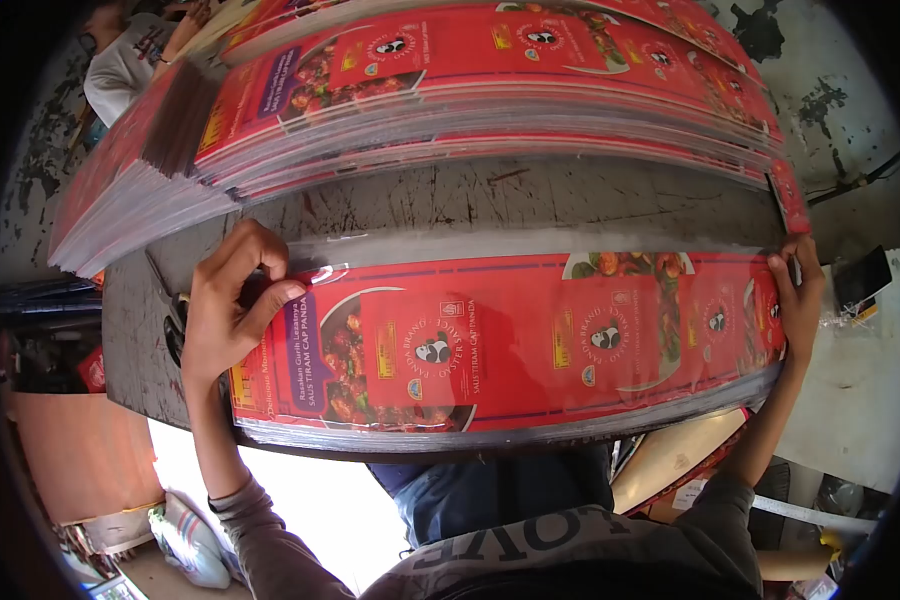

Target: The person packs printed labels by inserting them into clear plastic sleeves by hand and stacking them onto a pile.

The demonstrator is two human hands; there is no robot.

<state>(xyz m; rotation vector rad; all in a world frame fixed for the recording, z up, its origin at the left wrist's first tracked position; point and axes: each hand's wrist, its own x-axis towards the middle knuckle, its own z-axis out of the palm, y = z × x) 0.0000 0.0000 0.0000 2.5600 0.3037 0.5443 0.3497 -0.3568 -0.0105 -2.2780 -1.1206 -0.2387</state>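
A long red printed plastic sheet [515, 340], with panda logos and pictures of food, lies on top of a stack of similar sheets at the near edge of the table. My left hand [232, 300] pinches its far left corner between thumb and curled fingers, where the clear film bunches up a little. At the opposite end, my right hand [799, 292] grips the far right corner with thumb and fingertips closed on the edge. A clear strip of film runs along the far side of the sheet.
Thick stacks of red printed sheets [490, 90] fill the far side of the dark, scratched table [450, 195]. Scissors [173, 325] lie by my left wrist. A phone-like black object [862, 277] is at the right. Another person [130, 60] is at the upper left.
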